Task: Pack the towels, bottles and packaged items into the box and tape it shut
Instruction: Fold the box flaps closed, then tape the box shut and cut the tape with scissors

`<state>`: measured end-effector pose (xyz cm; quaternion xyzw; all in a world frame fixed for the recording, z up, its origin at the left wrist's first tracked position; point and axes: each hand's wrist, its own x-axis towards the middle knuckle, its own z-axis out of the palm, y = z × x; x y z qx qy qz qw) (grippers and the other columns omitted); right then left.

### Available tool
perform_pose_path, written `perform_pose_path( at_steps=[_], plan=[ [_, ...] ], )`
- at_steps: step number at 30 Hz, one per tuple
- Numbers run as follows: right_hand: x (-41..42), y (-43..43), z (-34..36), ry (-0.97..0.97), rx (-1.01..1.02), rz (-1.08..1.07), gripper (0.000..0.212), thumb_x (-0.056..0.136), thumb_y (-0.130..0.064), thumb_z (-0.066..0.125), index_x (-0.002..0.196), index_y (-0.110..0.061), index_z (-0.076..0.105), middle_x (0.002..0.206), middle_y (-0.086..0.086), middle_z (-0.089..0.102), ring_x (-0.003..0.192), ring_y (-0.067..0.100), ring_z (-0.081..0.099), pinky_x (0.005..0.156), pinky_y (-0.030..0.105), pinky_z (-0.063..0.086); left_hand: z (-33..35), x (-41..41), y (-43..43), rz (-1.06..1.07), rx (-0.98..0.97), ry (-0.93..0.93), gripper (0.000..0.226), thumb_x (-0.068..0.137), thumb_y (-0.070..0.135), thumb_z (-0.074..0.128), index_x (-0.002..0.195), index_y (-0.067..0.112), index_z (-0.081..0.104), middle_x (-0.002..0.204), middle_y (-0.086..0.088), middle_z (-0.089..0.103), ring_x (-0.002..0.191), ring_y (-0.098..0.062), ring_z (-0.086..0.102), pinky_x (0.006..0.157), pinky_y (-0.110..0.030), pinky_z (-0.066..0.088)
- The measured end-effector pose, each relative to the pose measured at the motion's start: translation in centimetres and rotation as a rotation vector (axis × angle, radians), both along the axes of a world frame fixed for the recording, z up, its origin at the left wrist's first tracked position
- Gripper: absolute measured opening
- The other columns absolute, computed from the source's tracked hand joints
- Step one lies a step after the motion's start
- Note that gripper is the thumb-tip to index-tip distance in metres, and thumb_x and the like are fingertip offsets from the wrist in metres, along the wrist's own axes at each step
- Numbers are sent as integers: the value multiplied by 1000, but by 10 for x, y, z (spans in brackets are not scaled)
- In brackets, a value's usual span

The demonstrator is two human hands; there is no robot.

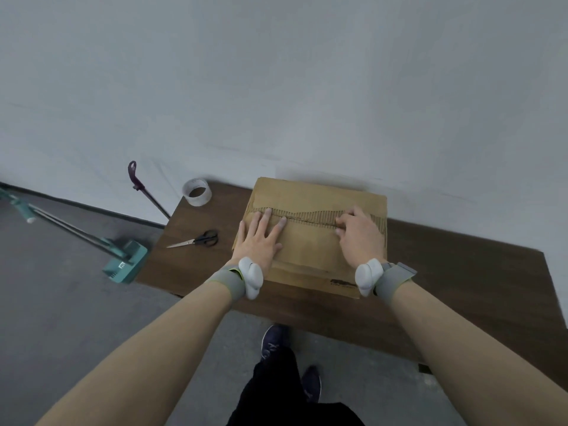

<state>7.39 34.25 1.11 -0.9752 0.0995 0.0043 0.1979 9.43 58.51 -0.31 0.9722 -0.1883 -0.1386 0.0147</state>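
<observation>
The left hand (260, 238) lies flat with fingers spread on the closed top of the brown corrugated cardboard box (310, 241), its fingertips touching the centre seam; it grasps nothing. The right hand (358, 235) presses palm-down on the same top near the seam's right end, fingers curled a little, also gripping nothing. Along the seam the outer paper is torn away, and a ribbed strip of fluting shows. The two flaps meet, with no tape visible over the join. A dark printed mark sits near the box's front right edge, too blurred to read. Each wrist wears a grey fabric band (229, 279) carrying a smooth white rounded device (252, 276).

The box rests on a dark wood-grain table (461, 272) set against a plain white wall (276, 87). To its left lie black-handled steel scissors (196, 239), blades closed, and farther back stands a roll of clear packing tape (196, 192). On the grey floor beside the table stands a teal plastic dustpan (126, 262) with a white logo that cannot be made out.
</observation>
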Motion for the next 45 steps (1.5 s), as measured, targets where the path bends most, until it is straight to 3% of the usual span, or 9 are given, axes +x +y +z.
perform_pose_path(
  at_steps=[7, 13, 19, 22, 27, 32, 36, 40, 45],
  plan=[
    [25, 36, 10, -22, 38, 36, 16, 89, -17, 64, 105, -18, 64, 109, 2, 55, 104, 23, 52, 91, 40, 49, 9, 19, 13, -53, -95, -81, 65, 96, 57, 51, 153, 37, 25, 159, 0, 22, 144, -26, 25, 119, -47, 27],
    [64, 89, 0, -31, 53, 47, 10, 95, -25, 60, 100, -18, 57, 101, 2, 55, 97, 24, 53, 82, 42, 50, 11, 48, 34, -119, -245, -99, 75, 73, 75, 65, 125, 25, 44, 121, 7, 46, 110, -18, 42, 95, -36, 41],
    [86, 110, -22, -45, -129, -57, 21, 102, -33, 48, 87, -19, 45, 87, 3, 50, 83, 28, 55, 73, 40, 44, 7, 94, 84, -8, -522, -223, 11, 93, 24, 60, 99, 15, 56, 99, 2, 56, 92, -21, 49, 80, -41, 47],
    [86, 122, -34, -136, -175, -164, 20, 100, -28, 52, 85, -16, 46, 83, 5, 47, 77, 29, 51, 72, 40, 39, -11, 130, 121, 158, -430, -131, 12, 93, 16, 60, 103, 10, 58, 106, -5, 58, 100, -27, 53, 85, -42, 46],
    [85, 124, -48, -203, -194, -223, 21, 100, -27, 48, 85, -20, 35, 84, 3, 41, 77, 27, 43, 73, 41, 36, -47, 194, 157, 406, -209, 32, 37, 94, 25, 61, 122, 4, 52, 125, -14, 55, 121, -32, 49, 96, -42, 45],
    [85, 124, -54, -199, -211, -235, 22, 101, -31, 42, 85, -23, 29, 85, -2, 35, 77, 19, 30, 72, 39, 33, -85, 242, 163, 407, -18, 104, 60, 96, 37, 62, 137, -2, 44, 137, -18, 53, 130, -34, 47, 105, -40, 42],
    [86, 124, -56, -158, -211, -257, 22, 101, -33, 41, 84, -23, 32, 84, 1, 42, 76, 22, 39, 73, 41, 38, -110, 265, 161, 426, 85, 134, 68, 97, 50, 59, 139, -1, 45, 138, -17, 56, 130, -32, 52, 109, -38, 39],
    [85, 125, -57, -167, -202, -265, 22, 100, -33, 43, 84, -21, 35, 84, 3, 43, 75, 24, 42, 73, 42, 39, -128, 277, 164, 455, 54, 179, 64, 99, 49, 56, 138, -1, 46, 137, -18, 57, 128, -33, 54, 107, -40, 42],
    [84, 125, -58, -154, -216, -274, 21, 100, -32, 44, 84, -19, 38, 84, 2, 43, 75, 22, 40, 73, 40, 36, -130, 278, 173, 504, 6, 186, 39, 102, 25, 51, 135, 5, 51, 138, -13, 56, 128, -31, 55, 104, -43, 44]
  ],
)
